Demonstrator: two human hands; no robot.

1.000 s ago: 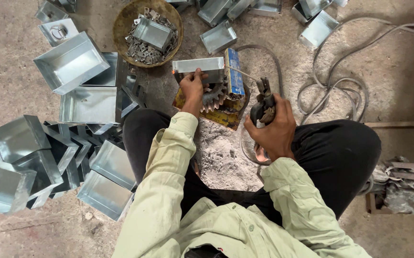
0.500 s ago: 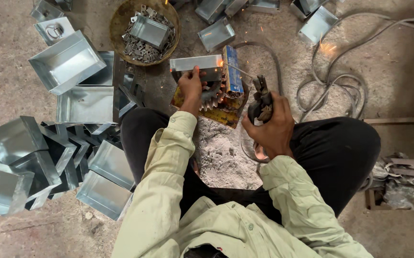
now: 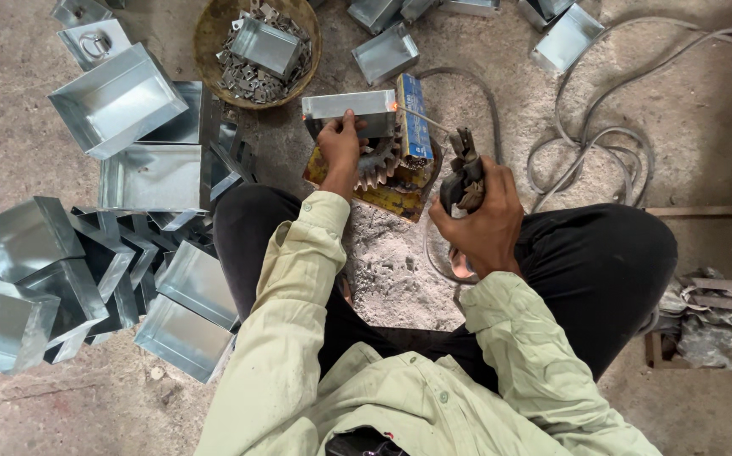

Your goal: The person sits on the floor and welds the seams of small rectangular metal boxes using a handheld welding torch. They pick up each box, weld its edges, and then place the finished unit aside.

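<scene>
Left hand: the left hand (image 3: 340, 150) is pressing down on a folded sheet-metal box (image 3: 349, 105), fingers curled over its near wall and pinching it steady.
Right hand: the right hand (image 3: 480, 224) is wrapping tight around a dark welding holder (image 3: 465, 173), its thin rod (image 3: 421, 116) reaching to the box's right corner, where a small glow (image 3: 395, 106) is showing.
Box: it is lying on a toothed steel gear (image 3: 378, 160) beside a blue block (image 3: 414, 127), all sitting on a yellowed slab (image 3: 383, 196) between the knees.
Textures: dull galvanised sheet with sharp folded edges; grey ash (image 3: 391, 262) is lying powdery on the rough concrete floor (image 3: 704, 101).
Surroundings: finished boxes (image 3: 117, 97) are crowding the left side, some stacked and tilted; a woven basket (image 3: 214, 38) is holding small metal scraps and one box; grey cables (image 3: 602, 143) are looping on the right.
Open room: bare floor is lying to the far right, well apart from the cables.
</scene>
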